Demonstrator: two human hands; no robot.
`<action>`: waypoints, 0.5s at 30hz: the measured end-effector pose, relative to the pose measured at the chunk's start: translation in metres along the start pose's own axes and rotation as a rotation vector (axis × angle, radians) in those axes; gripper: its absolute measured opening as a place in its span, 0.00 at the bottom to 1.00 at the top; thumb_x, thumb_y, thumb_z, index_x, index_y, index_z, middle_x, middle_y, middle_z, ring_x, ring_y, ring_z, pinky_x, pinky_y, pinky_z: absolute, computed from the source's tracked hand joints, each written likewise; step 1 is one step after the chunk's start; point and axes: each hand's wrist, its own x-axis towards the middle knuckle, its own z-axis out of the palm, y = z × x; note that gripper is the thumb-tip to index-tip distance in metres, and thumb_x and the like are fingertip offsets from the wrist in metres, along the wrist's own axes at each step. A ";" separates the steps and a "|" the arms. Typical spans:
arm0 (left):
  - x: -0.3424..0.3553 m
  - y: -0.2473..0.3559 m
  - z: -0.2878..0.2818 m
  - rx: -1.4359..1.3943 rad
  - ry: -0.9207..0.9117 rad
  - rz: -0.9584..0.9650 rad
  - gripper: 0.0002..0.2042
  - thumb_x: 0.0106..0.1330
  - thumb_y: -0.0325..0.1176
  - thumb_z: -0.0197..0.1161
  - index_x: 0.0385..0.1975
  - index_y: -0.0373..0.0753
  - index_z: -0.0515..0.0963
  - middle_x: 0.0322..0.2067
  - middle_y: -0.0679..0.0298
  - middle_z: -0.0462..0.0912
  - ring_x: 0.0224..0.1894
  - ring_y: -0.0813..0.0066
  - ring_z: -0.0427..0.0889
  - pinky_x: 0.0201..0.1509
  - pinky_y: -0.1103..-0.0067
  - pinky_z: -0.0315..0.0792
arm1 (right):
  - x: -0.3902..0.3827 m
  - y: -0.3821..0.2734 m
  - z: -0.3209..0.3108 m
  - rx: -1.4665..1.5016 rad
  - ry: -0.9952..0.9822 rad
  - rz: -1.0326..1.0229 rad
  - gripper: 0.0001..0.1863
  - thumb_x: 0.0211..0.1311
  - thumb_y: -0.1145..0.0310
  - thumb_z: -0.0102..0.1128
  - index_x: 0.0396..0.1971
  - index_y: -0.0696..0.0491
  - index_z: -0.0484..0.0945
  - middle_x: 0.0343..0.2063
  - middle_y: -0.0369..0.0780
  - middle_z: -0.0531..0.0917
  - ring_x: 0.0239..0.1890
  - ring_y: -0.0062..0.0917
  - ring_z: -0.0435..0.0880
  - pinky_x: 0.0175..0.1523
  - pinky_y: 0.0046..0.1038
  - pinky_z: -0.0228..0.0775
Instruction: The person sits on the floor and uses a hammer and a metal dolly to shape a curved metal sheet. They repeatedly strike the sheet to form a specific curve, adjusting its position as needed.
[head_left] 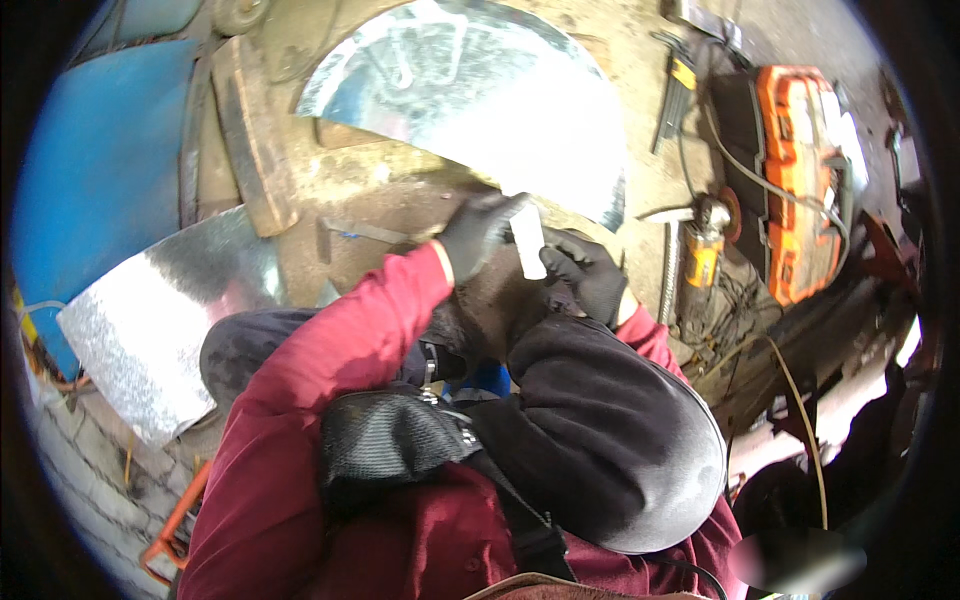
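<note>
Both my hands wear dark gloves and are close together in front of my knees. Between them a small, flat, pale rectangular piece stands nearly upright; glare hides whether it is paper or metal. My left hand pinches it at its upper left edge. On its right side my right hand has its fingers curled against it, and whether they grip it I cannot make out. Just beyond my hands lies a large half-round sheet of shiny metal, bright with sunlight.
A curved metal sheet and a blue panel lie left, near a wooden block. On the right are an angle grinder, an orange and black case and cables. A thin flat strip lies left of my hands.
</note>
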 end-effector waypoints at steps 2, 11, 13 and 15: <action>-0.009 0.020 -0.002 0.010 0.116 0.015 0.20 0.82 0.45 0.55 0.59 0.33 0.75 0.49 0.54 0.86 0.51 0.63 0.86 0.60 0.65 0.79 | -0.006 -0.010 -0.010 0.079 0.017 0.102 0.15 0.78 0.65 0.61 0.56 0.56 0.85 0.37 0.37 0.84 0.43 0.20 0.81 0.51 0.26 0.74; -0.003 0.076 -0.050 0.362 0.381 0.162 0.18 0.75 0.41 0.66 0.57 0.37 0.76 0.43 0.67 0.81 0.40 0.77 0.81 0.49 0.76 0.79 | -0.014 0.041 -0.055 -0.251 0.737 0.151 0.18 0.71 0.60 0.69 0.51 0.59 0.83 0.36 0.43 0.89 0.34 0.26 0.86 0.44 0.28 0.78; 0.002 0.074 -0.061 0.413 0.409 0.184 0.17 0.74 0.42 0.68 0.54 0.38 0.79 0.37 0.69 0.82 0.35 0.80 0.81 0.44 0.79 0.79 | -0.007 0.053 -0.055 -0.143 0.616 0.093 0.19 0.70 0.59 0.70 0.50 0.58 0.83 0.34 0.45 0.89 0.34 0.27 0.86 0.43 0.29 0.78; 0.003 0.073 -0.064 0.418 0.417 0.146 0.18 0.73 0.40 0.69 0.56 0.39 0.78 0.40 0.69 0.81 0.37 0.80 0.80 0.44 0.79 0.77 | 0.003 0.062 -0.054 -0.276 0.626 0.169 0.15 0.70 0.62 0.69 0.45 0.59 0.83 0.31 0.45 0.88 0.32 0.26 0.84 0.41 0.29 0.76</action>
